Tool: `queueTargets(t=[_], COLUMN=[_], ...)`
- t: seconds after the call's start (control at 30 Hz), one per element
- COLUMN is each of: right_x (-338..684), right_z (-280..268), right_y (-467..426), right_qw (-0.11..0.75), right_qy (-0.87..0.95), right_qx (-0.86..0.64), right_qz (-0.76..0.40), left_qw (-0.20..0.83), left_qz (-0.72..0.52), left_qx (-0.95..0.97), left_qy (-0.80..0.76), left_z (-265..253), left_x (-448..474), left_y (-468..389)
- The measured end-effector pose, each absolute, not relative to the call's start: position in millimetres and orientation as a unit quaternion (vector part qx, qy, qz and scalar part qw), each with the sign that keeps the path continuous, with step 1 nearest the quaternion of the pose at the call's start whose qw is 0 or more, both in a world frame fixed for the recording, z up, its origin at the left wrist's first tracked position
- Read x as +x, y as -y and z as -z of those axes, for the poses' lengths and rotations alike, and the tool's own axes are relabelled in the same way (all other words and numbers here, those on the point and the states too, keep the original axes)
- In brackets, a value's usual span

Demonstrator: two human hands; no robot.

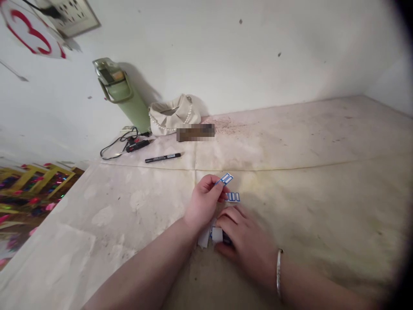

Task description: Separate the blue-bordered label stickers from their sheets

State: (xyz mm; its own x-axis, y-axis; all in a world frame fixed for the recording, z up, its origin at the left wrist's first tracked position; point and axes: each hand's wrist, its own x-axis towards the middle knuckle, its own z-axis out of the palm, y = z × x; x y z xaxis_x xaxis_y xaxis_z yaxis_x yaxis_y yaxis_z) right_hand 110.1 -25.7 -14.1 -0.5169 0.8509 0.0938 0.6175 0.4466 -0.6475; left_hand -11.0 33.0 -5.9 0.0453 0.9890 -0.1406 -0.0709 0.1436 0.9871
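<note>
Between the thumb and fingers of my left hand (206,198) is a strip of white labels with blue borders (227,177). Just below it, a second blue-bordered label strip (233,197) shows, partly covered by my left fingers. My right hand (241,230) is curled around a small block with a white end and a dark side (217,235); most of it is hidden under the fingers. A pale paper strip (203,239) lies on the table beside the block, between my wrists.
A black marker pen (163,158) lies beyond my left hand. Farther back are a corded tool (137,145), a green bottle (129,99), a cream bag with pearls (174,114) and a blurred brown object (195,132). Yellow racks (38,181) stand past the table's left edge.
</note>
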Motion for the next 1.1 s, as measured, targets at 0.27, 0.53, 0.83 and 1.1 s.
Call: queueTargets(t=[0.27,0.53,0.83,1.1], right_x=[129.1,147.3,147.4,153.6], right_z=[10.3,4.7,2.2,-5.0], right_y=[13.6,3.1,-0.4,-8.5], right_qw=[0.326,0.437,0.374,0.345], right_qy=[0.766,0.615,0.374,0.413], right_qx=[-0.397,-0.431,-0.421,-0.427], right_qz=[-0.387,-0.495,-0.737,-0.727], left_qw=[0.581,0.579,0.569,0.543], left_qz=[-0.467,-0.458,-0.425,-0.397], left_qx=[0.443,0.447,0.481,0.524], left_qy=[-0.498,-0.505,-0.514,-0.523], left_z=[5.8,4.5,4.1,3.1], left_x=[-12.3,-12.1,-11.0,-11.5], left_y=[-34.3,-33.6,-31.4,-31.0])
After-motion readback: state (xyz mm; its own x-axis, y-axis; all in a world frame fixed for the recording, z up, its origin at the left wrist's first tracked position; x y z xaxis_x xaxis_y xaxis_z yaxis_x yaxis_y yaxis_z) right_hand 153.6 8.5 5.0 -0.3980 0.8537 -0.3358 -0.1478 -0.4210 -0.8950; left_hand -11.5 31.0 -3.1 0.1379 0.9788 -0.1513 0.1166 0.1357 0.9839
